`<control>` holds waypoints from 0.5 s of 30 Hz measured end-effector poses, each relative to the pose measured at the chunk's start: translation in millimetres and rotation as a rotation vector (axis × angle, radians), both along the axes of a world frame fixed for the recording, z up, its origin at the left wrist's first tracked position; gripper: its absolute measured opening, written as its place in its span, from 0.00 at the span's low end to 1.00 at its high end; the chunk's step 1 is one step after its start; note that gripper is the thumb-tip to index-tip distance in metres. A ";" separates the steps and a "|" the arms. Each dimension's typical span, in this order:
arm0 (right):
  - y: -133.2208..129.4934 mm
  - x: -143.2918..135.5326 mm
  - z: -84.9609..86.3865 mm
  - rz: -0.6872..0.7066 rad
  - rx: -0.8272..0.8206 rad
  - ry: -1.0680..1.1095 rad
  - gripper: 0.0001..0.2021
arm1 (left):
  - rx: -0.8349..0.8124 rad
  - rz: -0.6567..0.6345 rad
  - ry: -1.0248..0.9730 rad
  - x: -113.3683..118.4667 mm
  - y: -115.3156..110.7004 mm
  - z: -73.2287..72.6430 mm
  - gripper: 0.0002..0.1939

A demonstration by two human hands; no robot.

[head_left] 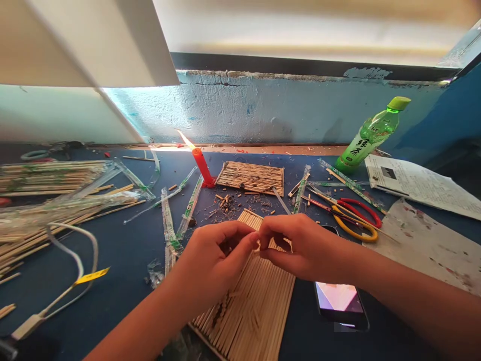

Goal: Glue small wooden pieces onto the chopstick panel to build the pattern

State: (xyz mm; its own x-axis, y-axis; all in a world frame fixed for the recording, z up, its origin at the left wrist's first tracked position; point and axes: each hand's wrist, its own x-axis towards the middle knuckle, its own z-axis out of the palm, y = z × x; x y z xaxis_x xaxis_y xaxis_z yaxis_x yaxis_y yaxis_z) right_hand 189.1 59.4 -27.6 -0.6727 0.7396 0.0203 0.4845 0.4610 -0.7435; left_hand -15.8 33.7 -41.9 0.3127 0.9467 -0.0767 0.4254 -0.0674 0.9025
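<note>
Both hands meet fingertip to fingertip above a panel of thin wooden sticks laid side by side. My left hand pinches with thumb and forefinger; whatever is between them is too small to make out. Against it, my right hand is closed in a similar pinch, its contents also hidden. A few short stick pieces lie loose on the panel. Just beyond the hands, a smaller stick panel rests near the wall, beside a lit red candle standing in melted wax.
Red-and-yellow-handled scissors and a phone with its screen lit lie at right. A green tea bottle stands behind papers. Bundled sticks and a white cable occupy the left. Plastic wrappers and debris surround the candle.
</note>
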 end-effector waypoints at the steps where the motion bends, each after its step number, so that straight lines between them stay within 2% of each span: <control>1: 0.9 0.4 -0.8 -0.038 -0.009 -0.003 0.03 | -0.016 -0.002 -0.021 0.3 0.1 0.4 0.11; 4: 3.6 0.7 -1.7 -0.147 -0.008 0.009 0.03 | -0.032 0.013 -0.059 0.5 0.8 0.1 0.10; 7: 6.5 2.1 1.0 -0.154 0.015 0.031 0.03 | -0.001 0.043 -0.059 -0.1 2.0 -1.1 0.08; 10: 9.2 6.8 5.1 -0.080 0.109 0.008 0.01 | 0.024 0.128 -0.070 -1.4 3.1 -1.8 0.07; 15: 7.7 14.0 4.4 0.098 0.224 -0.216 0.09 | 0.061 0.221 -0.084 -3.7 3.8 -2.3 0.07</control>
State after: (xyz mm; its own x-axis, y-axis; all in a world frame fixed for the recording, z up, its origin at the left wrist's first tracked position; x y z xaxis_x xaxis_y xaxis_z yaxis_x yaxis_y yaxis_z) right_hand 203.1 67.1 -23.2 -0.7470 0.6643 0.0243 0.5650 0.6538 -0.5033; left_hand -19.5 37.5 -44.2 0.1002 0.9950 0.0001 0.3595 -0.0363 0.9324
